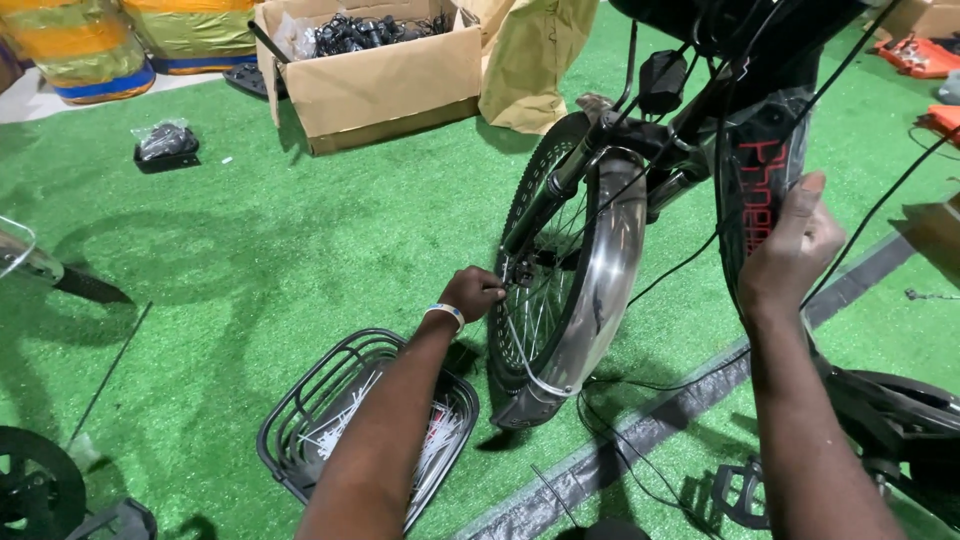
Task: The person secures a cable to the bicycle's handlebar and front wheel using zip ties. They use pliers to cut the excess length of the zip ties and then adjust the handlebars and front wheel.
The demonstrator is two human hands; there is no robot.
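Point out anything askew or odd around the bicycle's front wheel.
The black wire basket lies off the bicycle on the green turf, holding loose white zip ties. Black cables trail loose across the ground by the silver mudguard. No damage shows.

Bright, even light from overhead

We see soft shadows on the green turf point(250, 250) beyond our left fingers point(490, 290), glare on the chrome mudguard point(610, 270) just right of them, edges bowed.

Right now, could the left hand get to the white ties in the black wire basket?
Probably yes. The left hand is at the wheel hub, and the wire basket lies open-topped just below its forearm, ties uncovered.
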